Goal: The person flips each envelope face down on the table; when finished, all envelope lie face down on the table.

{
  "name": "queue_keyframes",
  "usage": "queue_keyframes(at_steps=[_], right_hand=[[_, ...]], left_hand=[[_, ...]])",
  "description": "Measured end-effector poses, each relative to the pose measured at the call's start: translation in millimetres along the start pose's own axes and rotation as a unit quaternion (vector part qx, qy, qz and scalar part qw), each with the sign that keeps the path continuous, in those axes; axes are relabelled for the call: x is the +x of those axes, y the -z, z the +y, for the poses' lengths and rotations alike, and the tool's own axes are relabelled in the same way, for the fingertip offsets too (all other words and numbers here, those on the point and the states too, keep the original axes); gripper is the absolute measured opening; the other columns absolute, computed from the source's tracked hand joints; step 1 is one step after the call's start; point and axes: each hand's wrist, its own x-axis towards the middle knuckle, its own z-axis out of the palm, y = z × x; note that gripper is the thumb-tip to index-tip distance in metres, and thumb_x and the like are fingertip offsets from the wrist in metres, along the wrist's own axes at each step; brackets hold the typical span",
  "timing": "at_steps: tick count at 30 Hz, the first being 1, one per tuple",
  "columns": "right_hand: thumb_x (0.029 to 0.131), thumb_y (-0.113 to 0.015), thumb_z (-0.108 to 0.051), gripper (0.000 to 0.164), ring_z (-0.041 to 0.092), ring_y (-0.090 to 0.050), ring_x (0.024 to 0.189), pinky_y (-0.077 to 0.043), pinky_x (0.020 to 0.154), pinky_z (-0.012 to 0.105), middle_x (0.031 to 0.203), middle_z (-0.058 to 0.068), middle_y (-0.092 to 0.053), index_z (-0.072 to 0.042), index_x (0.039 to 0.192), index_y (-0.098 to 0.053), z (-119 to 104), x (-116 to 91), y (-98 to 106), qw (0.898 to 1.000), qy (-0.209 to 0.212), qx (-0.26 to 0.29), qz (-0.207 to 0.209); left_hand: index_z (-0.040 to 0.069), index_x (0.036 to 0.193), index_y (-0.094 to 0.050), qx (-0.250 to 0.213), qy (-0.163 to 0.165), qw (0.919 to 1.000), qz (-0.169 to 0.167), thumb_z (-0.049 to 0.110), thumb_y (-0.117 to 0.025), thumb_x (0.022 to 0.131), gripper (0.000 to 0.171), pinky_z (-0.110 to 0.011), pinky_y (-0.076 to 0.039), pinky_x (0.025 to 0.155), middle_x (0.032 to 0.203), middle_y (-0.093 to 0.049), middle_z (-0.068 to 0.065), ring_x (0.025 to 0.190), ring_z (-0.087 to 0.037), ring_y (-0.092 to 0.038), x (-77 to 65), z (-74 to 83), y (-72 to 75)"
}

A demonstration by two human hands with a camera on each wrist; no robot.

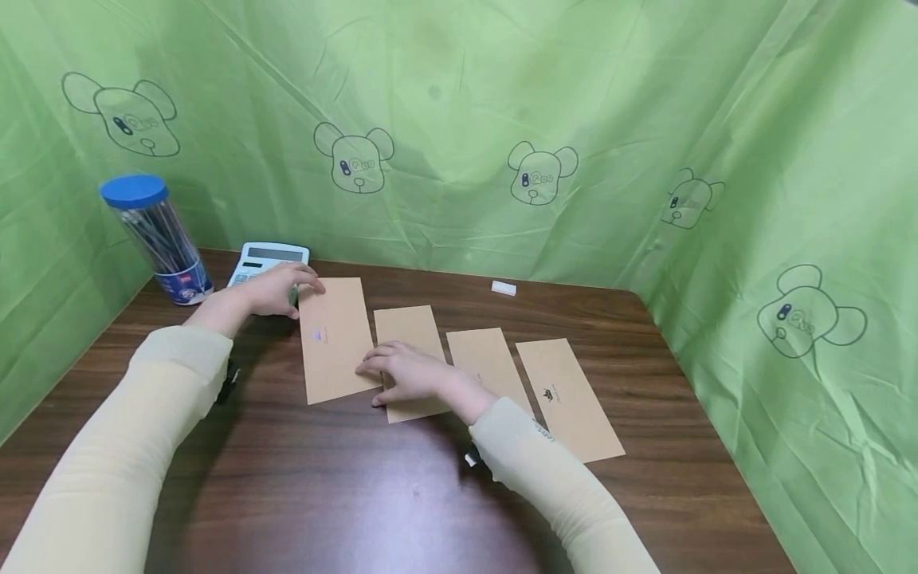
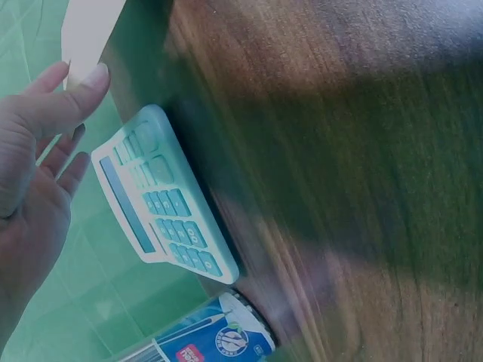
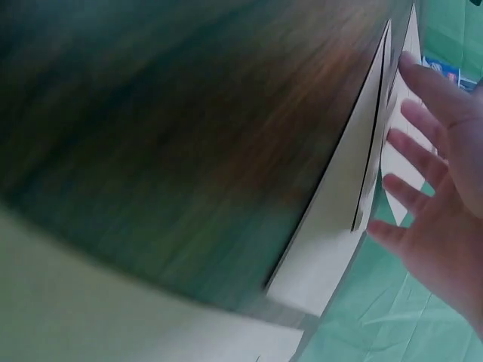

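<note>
Several brown paper envelopes lie in a slanting row on the table. My left hand (image 1: 276,288) is at the upper left edge of the leftmost envelope (image 1: 337,359), with a corner of it between thumb and fingers in the left wrist view. At the same envelope's lower right edge are the spread, nearly straight fingertips of my right hand (image 1: 409,373). That hand also covers part of the second envelope (image 1: 416,327). The third envelope (image 1: 488,355) is partly under the right forearm. The rightmost envelope (image 1: 574,399) bears a dark crown print.
A light blue calculator (image 1: 268,253) stands behind my left hand. Left of it is a clear tub of pens (image 1: 161,235) with a blue lid. A small white block (image 1: 504,288) lies near the table's back edge. Green curtain (image 1: 445,96) surrounds the wooden table (image 1: 344,486).
</note>
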Motion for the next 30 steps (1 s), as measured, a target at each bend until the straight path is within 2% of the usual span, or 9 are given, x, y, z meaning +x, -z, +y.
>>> queue_keyframes(at_steps=[5,12,16,24,27,30], right_hand=[[0.078,-0.070,-0.052,0.065,0.016,-0.042,0.127,-0.028,0.111,0.034,0.133,-0.005,-0.049,-0.028,0.135,-0.050,-11,7,-1,0.999,-0.041,-0.025,0.018],[0.076,-0.070,-0.054,0.070,0.017,-0.043,0.124,-0.035,0.107,0.036,0.133,-0.003,-0.048,-0.029,0.137,-0.046,-18,7,-3,0.998,-0.060,-0.024,0.026],[0.076,-0.070,-0.054,0.075,0.016,-0.045,0.123,-0.037,0.105,0.036,0.134,-0.004,-0.047,-0.028,0.140,-0.043,-20,5,-2,0.998,-0.059,-0.017,0.033],[0.082,-0.070,-0.044,0.070,0.015,-0.052,0.117,-0.045,0.097,0.033,0.132,-0.004,-0.052,-0.023,0.142,-0.041,-20,5,2,0.997,-0.042,-0.006,0.068],[0.081,-0.072,-0.041,0.074,0.011,-0.054,0.114,-0.045,0.095,0.030,0.127,-0.003,-0.056,-0.023,0.143,-0.038,-19,4,3,0.995,-0.033,0.010,0.089],[0.078,-0.076,-0.037,0.083,0.008,-0.056,0.109,-0.047,0.091,0.029,0.120,-0.004,-0.060,-0.025,0.146,-0.030,-18,2,6,0.992,-0.022,0.035,0.116]], left_hand=[[0.006,0.108,-0.069,-0.005,0.000,1.0000,0.006,-0.004,-0.080,0.064,0.046,-0.058,-0.036,0.098,0.123,-0.053,-0.023,0.116,-0.044,-0.046,-2.0,-0.1,4.7],[0.005,0.105,-0.070,0.001,-0.018,0.9994,0.028,-0.008,-0.077,0.063,0.045,-0.056,-0.039,0.094,0.117,-0.056,-0.021,0.112,-0.041,-0.049,-3.5,-1.4,6.3],[0.003,0.105,-0.070,0.002,-0.030,0.9990,0.034,-0.005,-0.075,0.069,0.037,-0.056,-0.040,0.093,0.116,-0.057,-0.022,0.111,-0.042,-0.050,-5.4,-1.9,11.1],[0.005,0.102,-0.072,-0.008,-0.052,0.9976,0.045,-0.004,-0.070,0.077,0.026,-0.053,-0.043,0.092,0.110,-0.062,-0.018,0.107,-0.038,-0.055,-6.8,-0.4,18.0],[0.005,0.101,-0.071,-0.026,-0.044,0.9970,0.058,-0.004,-0.069,0.079,0.024,-0.052,-0.042,0.092,0.107,-0.065,-0.016,0.107,-0.037,-0.056,-6.6,1.9,21.3],[0.006,0.102,-0.070,-0.045,-0.021,0.9966,0.067,-0.003,-0.068,0.081,0.024,-0.053,-0.042,0.093,0.109,-0.065,-0.015,0.110,-0.036,-0.056,-5.9,4.1,24.8]])
